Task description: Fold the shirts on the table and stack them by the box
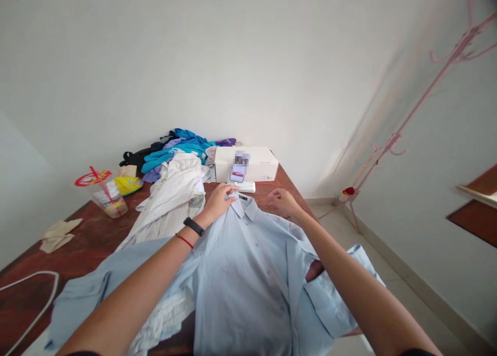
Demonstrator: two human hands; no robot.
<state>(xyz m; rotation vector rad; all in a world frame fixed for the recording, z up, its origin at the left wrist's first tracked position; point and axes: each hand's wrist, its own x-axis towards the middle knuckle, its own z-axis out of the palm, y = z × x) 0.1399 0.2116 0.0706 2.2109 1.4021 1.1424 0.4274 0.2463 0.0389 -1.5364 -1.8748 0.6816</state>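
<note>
A light-blue shirt (248,273) is lying front side up on the table (97,237), its collar (248,208) pointing toward the far edge and its buttoned placket running down the middle. The left hand (222,199) is gripping the collar at its left end, between thumb and fingers. The right hand (286,203) is hovering beside the collar on the right, near the shoulder, fingers curled; blur is preventing a clear reading, so whether it is pinching anything cannot be told. One sleeve is extending left across the table; the other is bending near the right table edge. Beyond the collar, a phone (237,175) is leaning against a white box (266,164). White garments (174,182) are lying left of the shirt, and a heap of coloured clothes (184,146) is resting behind them. A lidded cup (108,196) is standing, tilted in view, beside a yellow packet (127,186).
</note>
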